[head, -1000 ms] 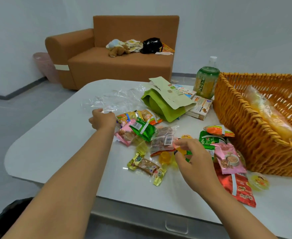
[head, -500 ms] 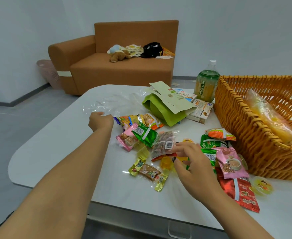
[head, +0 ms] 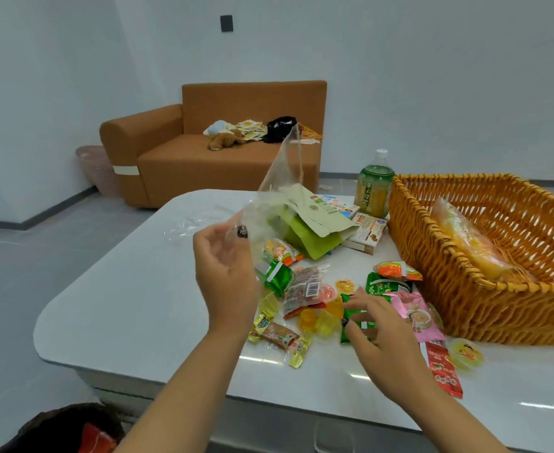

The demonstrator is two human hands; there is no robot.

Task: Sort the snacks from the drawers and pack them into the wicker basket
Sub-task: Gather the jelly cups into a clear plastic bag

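Note:
My left hand (head: pixel 226 273) holds a clear plastic bag (head: pixel 279 191) lifted above the white table (head: pixel 145 308), pinched between thumb and fingers. My right hand (head: pixel 380 328) reaches over a scatter of small snack packets, its fingers touching a green packet (head: pixel 355 322) beside yellow and orange jelly cups (head: pixel 318 317). A pink packet (head: pixel 416 317), a red packet (head: pixel 442 371) and a clear-wrapped brown snack (head: pixel 303 287) lie around it. The wicker basket (head: pixel 458 269) stands at the right with a long yellow snack bag (head: pixel 468 240) inside.
A green paper pouch (head: pixel 308 230), small boxes (head: pixel 365 232) and a green drink bottle (head: pixel 373 188) sit at the table's far side. An orange sofa (head: pixel 210 152) with clutter and a pink bin (head: pixel 97 168) stand behind. The table's left half is bare.
My left hand lifted the clear plastic bag off the table and brought it up toward the middle. My right hand shifted slightly right onto the green packet. The camera tilted up.

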